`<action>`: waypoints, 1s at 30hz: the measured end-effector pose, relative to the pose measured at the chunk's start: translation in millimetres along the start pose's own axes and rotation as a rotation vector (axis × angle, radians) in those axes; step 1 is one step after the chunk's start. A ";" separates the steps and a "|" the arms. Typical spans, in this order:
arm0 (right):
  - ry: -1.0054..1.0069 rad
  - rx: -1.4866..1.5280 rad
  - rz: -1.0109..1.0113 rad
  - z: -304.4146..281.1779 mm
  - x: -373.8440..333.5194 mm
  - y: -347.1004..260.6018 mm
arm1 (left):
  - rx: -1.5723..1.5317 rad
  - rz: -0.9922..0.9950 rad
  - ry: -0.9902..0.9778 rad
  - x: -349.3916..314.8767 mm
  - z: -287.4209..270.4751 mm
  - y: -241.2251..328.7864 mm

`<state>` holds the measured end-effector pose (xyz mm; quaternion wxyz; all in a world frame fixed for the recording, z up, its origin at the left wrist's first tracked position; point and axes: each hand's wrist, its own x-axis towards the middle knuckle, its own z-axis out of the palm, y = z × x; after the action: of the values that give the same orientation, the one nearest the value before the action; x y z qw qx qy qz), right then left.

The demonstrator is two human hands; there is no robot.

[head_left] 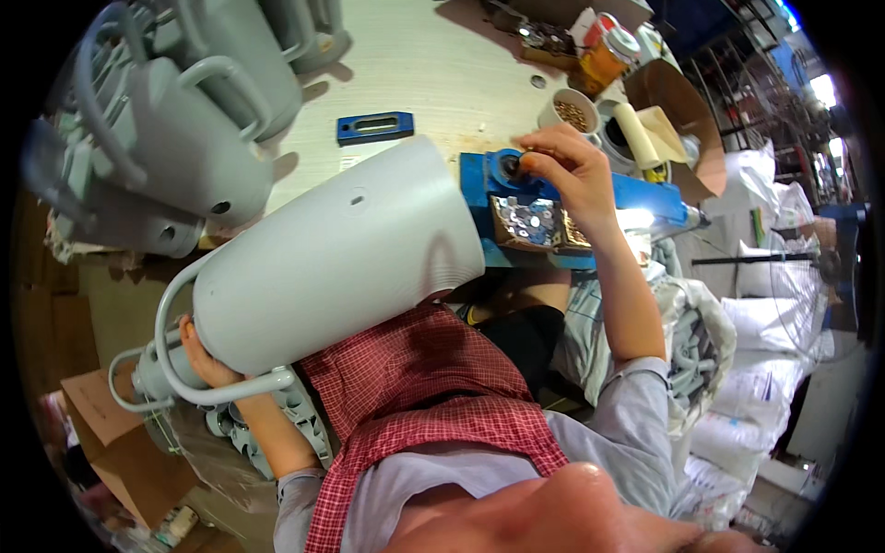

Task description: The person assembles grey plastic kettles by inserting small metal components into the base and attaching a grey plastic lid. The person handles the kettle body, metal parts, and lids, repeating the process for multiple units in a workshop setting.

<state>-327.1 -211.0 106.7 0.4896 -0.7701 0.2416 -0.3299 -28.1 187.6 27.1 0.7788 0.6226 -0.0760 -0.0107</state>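
A big grey plastic cylinder (341,258) with a loop handle lies tilted across my lap, its wide end toward the table. My left hand (207,358) grips its lower end beside the handle (171,346). A small hole shows in its upper side. Over a blue bench machine (627,192), my right hand (573,170) has thumb and finger pinched at the round dark fitting (508,168); whatever is between them is too small to make out. Just below that hand sits a small box of shiny metal washers (524,221). A white cup (550,113) holds small brass-coloured parts.
Several similar grey cylinders (184,138) crowd the table's left side. A blue slotted block (374,127) lies on the pale tabletop (406,55). An orange jar (604,63) and an open carton (678,111) stand at the back right. White sacks (756,369) are stacked at right.
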 end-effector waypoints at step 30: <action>0.342 -0.807 -0.769 -5.4 -11.1 -20.7 | -0.023 -0.035 -0.023 5.6 47.1 2.0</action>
<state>-337.5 -198.1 124.3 -0.0437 -0.8638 0.1268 -0.4856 -28.9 141.9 39.7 0.7846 0.6147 -0.0738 -0.0325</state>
